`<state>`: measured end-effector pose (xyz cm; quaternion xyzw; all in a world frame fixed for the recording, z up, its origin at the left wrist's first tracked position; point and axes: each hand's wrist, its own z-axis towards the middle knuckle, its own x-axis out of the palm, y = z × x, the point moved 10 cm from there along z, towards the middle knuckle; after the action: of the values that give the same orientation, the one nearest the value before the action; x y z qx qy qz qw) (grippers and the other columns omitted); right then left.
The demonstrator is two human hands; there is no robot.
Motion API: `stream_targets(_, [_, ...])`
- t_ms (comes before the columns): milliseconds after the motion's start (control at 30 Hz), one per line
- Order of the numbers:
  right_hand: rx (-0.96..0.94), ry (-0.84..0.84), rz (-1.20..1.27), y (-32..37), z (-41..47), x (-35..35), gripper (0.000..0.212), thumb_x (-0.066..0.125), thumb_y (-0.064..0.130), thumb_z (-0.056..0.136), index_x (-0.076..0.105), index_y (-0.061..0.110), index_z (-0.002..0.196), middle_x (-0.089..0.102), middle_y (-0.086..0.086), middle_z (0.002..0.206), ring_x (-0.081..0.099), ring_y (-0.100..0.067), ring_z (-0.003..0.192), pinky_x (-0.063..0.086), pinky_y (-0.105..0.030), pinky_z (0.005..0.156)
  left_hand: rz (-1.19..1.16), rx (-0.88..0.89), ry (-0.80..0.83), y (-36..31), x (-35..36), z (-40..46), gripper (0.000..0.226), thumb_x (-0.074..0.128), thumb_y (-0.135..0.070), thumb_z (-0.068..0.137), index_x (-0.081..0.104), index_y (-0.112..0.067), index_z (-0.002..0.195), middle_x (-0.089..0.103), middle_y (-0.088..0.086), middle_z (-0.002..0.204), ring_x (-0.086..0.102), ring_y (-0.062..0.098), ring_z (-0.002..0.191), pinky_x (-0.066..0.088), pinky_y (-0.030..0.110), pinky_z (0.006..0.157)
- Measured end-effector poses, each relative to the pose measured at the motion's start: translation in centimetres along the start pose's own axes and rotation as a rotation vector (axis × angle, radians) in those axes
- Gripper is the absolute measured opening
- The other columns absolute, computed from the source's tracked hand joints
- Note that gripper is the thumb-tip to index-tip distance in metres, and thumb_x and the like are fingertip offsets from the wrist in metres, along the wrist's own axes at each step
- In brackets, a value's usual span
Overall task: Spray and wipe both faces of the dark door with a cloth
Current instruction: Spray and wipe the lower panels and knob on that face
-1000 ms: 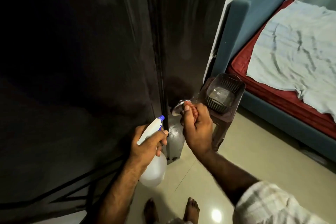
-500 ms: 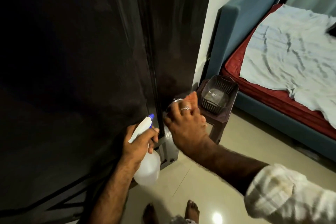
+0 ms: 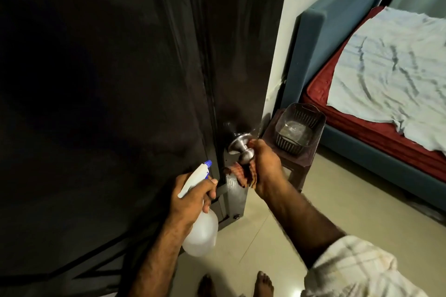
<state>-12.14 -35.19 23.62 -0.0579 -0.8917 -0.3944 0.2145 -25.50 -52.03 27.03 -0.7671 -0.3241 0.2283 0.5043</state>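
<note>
Now right hand (image 3: pixel 265 166) gripping cloth (image 3: pixel 241 172), beside knob (image 3: pixel 241 149)

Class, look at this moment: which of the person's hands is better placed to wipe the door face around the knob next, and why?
Probably the right hand: it holds the cloth beside the knob on the dark door. The left hand grips the spray bottle, lower and cloth-free.

You face the dark door (image 3: pixel 101 84), glossy and near black, its edge toward you. A red patterned cloth (image 3: pixel 242 172) hangs bunched just below the steel knob (image 3: pixel 240 148). The translucent spray bottle (image 3: pixel 201 231), white trigger, blue nozzle, is tilted toward the door.
</note>
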Motion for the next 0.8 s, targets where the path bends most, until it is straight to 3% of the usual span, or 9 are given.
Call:
stream_targets(67, [-0.419,-0.081,-0.494,3.0,-0.5,-0.2,0.022,0.057,0.044,0.096,0.072,0.028,0.098,0.073,-0.005,0.085,0.074,-0.031,0.084,0.064,-0.057,0.081,-0.005,-0.003,0.005,0.1,0.0,0.0,0.025,0.071,-0.001,0.093,0.061,0.008,0.114,0.064,0.015,0.068,0.048,0.016,0.044,0.042,0.029,0.047])
stream_targets(267, [-1.31,0.038,-1.625,4.7,-5.1,5.6,0.028,0.058,0.042,0.099,0.059,0.026,0.122,0.055,-0.009,0.12,0.059,-0.029,0.093,0.054,-0.038,0.066,-0.031,-0.004,0.006,-0.3,0.6,0.5,0.027,0.072,0.002,0.092,0.057,0.002,0.115,0.062,0.014,0.066,0.045,0.017,0.043,0.039,0.03,0.05])
stream_targets(367, [-1.529,0.191,-1.985,2.9,-5.6,6.5,0.034,0.062,0.044,0.1,0.058,0.027,0.129,0.052,-0.016,0.13,0.062,-0.037,0.099,0.055,-0.042,0.068,-0.023,-0.005,0.019,-0.5,1.1,0.8,0.027,0.07,0.002,0.092,0.058,0.0,0.117,0.063,0.011,0.064,0.047,0.016,0.043,0.041,0.029,0.049])
stream_targets(433, [-1.431,0.209,-1.811,3.9,-4.5,5.6,0.031,0.059,0.048,0.101,0.058,0.029,0.126,0.054,-0.011,0.124,0.062,-0.032,0.096,0.056,-0.041,0.066,-0.02,-0.002,0.029,-0.7,1.3,1.1,0.028,0.071,0.001,0.093,0.058,-0.001,0.118,0.064,0.009,0.064,0.049,0.016,0.043,0.043,0.03,0.049])
stream_targets(467, [-1.303,0.194,-1.558,5.1,-4.0,4.8,0.028,0.055,0.049,0.103,0.059,0.029,0.122,0.057,-0.006,0.118,0.063,-0.027,0.092,0.057,-0.04,0.066,-0.02,-0.001,0.031,-0.8,1.3,1.2,0.029,0.071,0.0,0.093,0.058,-0.002,0.118,0.065,0.009,0.064,0.049,0.016,0.044,0.043,0.03,0.049])
stream_targets(567, [-0.709,0.165,-0.662,4.3,0.1,0.8,0.03,0.052,0.045,0.11,0.068,0.02,0.111,0.07,-0.006,0.096,0.07,-0.022,0.079,0.062,-0.048,0.069,-0.005,0.009,0.029,-1.2,1.4,1.3,0.028,0.072,-0.001,0.093,0.059,-0.004,0.118,0.065,0.011,0.067,0.052,0.014,0.045,0.045,0.029,0.048])
stream_targets(633, [-0.243,0.193,-0.244,0.6,2.0,-0.1,0.042,0.051,0.042,0.109,0.072,0.008,0.119,0.066,-0.014,0.093,0.066,-0.024,0.074,0.059,-0.045,0.067,0.006,0.013,0.032,-1.4,1.5,1.3,0.028,0.072,-0.002,0.094,0.059,-0.003,0.118,0.065,0.012,0.069,0.052,0.014,0.045,0.045,0.029,0.045])
stream_targets(733, [0.22,0.217,0.006,-2.6,1.2,-0.6,0.053,0.048,0.048,0.108,0.069,0.003,0.126,0.064,-0.014,0.082,0.063,-0.024,0.067,0.056,-0.036,0.065,0.004,0.019,0.027,-1.6,1.5,1.5,0.029,0.072,-0.001,0.093,0.058,-0.001,0.117,0.064,0.013,0.069,0.049,0.015,0.045,0.041,0.029,0.045])
stream_targets(800, [0.127,0.212,-0.14,-0.7,1.0,-1.2,0.052,0.044,0.052,0.112,0.068,0.007,0.124,0.072,-0.01,0.088,0.068,-0.024,0.077,0.058,-0.038,0.075,0.01,0.018,0.024,-1.6,1.5,1.5,0.028,0.073,-0.001,0.093,0.059,0.0,0.116,0.065,0.013,0.069,0.05,0.014,0.045,0.043,0.028,0.045])
